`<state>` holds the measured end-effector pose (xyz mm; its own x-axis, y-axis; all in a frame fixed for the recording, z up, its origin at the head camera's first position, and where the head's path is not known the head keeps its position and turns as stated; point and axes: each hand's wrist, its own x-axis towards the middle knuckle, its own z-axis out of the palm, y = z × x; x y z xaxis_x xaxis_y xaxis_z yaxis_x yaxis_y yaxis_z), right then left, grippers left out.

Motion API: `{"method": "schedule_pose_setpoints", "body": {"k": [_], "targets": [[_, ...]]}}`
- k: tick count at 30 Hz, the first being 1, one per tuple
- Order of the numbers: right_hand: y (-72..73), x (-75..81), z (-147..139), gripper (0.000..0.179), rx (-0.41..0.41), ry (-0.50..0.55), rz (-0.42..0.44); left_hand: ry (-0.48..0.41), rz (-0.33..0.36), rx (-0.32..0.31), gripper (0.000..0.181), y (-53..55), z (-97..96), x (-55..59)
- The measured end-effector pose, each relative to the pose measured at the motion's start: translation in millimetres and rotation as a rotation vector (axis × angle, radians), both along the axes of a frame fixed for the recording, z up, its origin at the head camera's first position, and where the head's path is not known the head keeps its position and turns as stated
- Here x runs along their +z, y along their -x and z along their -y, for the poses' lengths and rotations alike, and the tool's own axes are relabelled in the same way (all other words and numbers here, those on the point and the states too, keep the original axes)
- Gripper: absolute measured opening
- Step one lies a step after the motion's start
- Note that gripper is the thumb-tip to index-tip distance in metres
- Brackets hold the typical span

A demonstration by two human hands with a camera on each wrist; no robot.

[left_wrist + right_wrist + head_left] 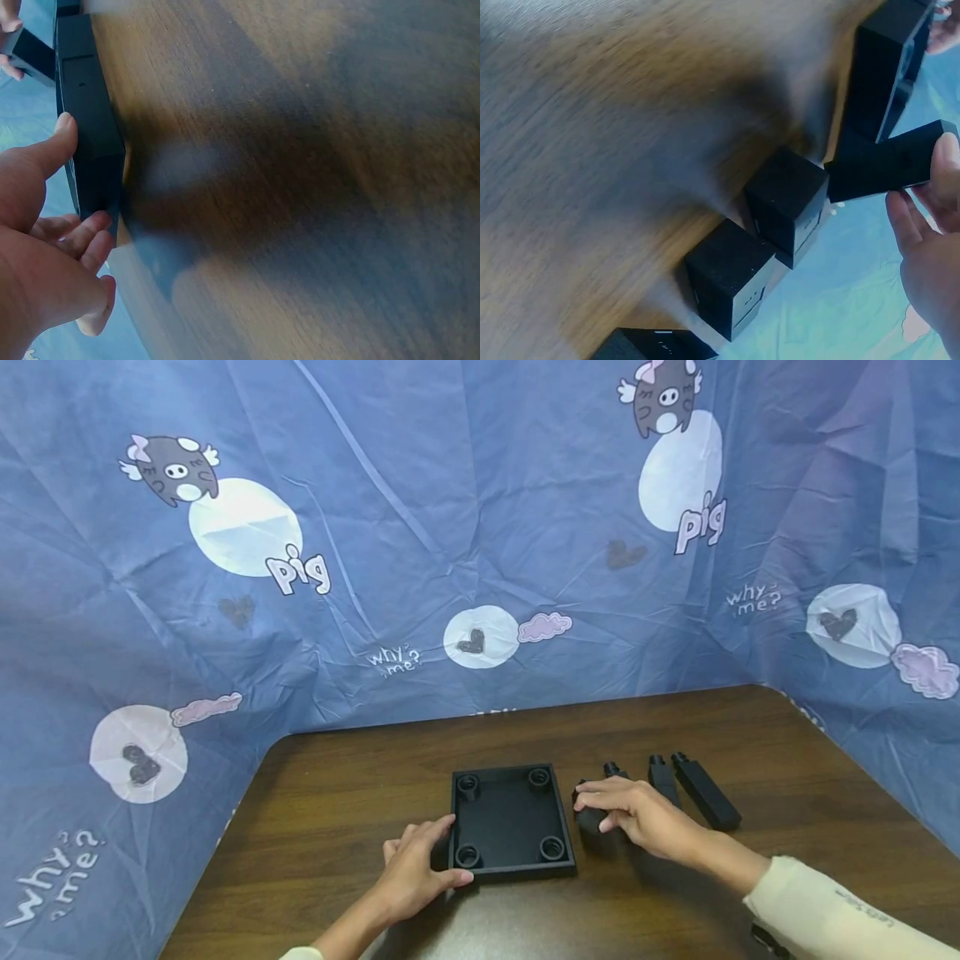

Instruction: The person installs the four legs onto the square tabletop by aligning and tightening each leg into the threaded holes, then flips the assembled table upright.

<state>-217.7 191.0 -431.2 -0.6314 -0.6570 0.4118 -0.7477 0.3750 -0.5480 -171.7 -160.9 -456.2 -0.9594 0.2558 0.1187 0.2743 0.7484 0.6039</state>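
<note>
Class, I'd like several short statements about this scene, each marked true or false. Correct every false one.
1. The left hand touches the square black tray. True.
2. The right hand is empty. False: it holds a black block.
3. The tray has a round socket near each of its four corners. True.
4. The other three black blocks are to the left of the tray. False: they are to its right.
5. The tabletop is plain white. False: it is brown with a wood grain.
6. The cloth behind the table is blue with printed pigs. True.
</note>
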Motion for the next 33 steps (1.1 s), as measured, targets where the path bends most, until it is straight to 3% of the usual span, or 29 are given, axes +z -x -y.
{"method": "schedule_pose_setpoints", "body": {"k": [6, 14, 21, 33], "targets": [[5.4, 9.1, -2, 0.042, -0.065, 0.139, 0.018, -0.003, 0.007, 0.002, 0.078, 0.9, 0.1, -0.6], [11.3, 39.3, -5, 0.036, -0.239, 0.208, 0.287, 0.003, 0.022, 0.003, 0.079, -0.6, 0.0, 0.1], [20.9, 58.6, -6, 0.034, -0.328, 0.217, 0.270, 0.013, -0.002, 0.004, 0.079, 1.8, -0.4, 1.5], [26.2, 78.5, -2, 0.033, -0.353, 0.268, 0.398, 0.017, 0.005, 0.005, 0.079, 1.1, 0.4, 0.3]]}}
